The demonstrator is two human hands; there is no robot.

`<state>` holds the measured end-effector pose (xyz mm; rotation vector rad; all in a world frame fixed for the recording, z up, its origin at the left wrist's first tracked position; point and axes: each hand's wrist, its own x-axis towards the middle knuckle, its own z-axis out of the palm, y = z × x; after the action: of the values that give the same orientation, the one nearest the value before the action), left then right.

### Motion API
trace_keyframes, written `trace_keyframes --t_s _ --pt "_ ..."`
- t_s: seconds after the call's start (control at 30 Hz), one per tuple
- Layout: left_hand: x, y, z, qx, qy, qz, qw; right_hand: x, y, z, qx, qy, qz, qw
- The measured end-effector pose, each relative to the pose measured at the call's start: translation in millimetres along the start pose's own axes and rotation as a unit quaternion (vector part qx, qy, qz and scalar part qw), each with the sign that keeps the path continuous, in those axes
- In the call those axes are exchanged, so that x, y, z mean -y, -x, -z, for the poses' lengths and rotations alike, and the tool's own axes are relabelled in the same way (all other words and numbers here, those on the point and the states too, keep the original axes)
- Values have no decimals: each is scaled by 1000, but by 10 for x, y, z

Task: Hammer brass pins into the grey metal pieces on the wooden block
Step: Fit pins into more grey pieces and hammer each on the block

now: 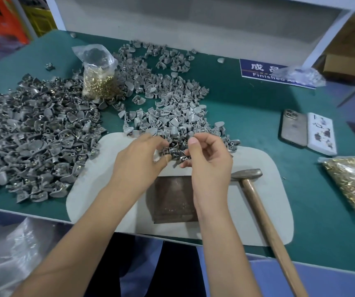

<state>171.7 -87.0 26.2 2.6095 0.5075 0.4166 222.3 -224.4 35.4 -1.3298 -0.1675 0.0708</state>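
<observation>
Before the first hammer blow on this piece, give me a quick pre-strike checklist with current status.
1. Grey piece picked: ok, both hands hold pieces at the pile's near edge.
2. Piece seated on wooden block: not ok, block top is bare.
3. Brass pin fitted: cannot tell, too small.
4. Hammer in reach: ok, lying right of the block, ungripped.
5. Right hand free for hammer: not ok, pinching a piece.
6. Left hand ready to steady: not ok, fingers in the pile.
</observation>
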Motion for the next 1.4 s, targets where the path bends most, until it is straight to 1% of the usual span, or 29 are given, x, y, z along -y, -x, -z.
trace_keyframes --t_s 0.07,0.23,0.37,0.53,0.77,1.0,1.13,1.17,1.23,1.33,1.4 --pt "-1 -18 -12 -18 -23 -9 1000 -5 0 -1 9 7 4 1000" --pt "0 -53 -11 -6 -43 -18 999 -21 -4 -2 22 22 15 999" --pt "13 -70 1 28 -10 -28 999 -31 0 -5 20 31 20 999" --pt "19 -109 47 48 -22 -49 997 -5 -1 -7 16 35 10 999" --pt "94 -39 23 36 14 -68 997 70 41 -38 30 -2 -4 1000" --pt "116 1 48 47 18 -94 994 78 56 -63 30 10 -6 999" --pt "175 47 76 19 25 -77 997 56 57 -65 28 10 -2 1000" --pt "196 58 96 8 38 -74 996 51 56 -67 29 12 -2 1000" --pt "208 97 145 -11 112 -70 991 46 53 -75 30 22 3 999" --pt "112 227 235 -11 253 -57 966 60 62 -95 24 22 4 999" --pt "28 350 286 0 308 -50 950 101 79 -76 22 19 0 1000"
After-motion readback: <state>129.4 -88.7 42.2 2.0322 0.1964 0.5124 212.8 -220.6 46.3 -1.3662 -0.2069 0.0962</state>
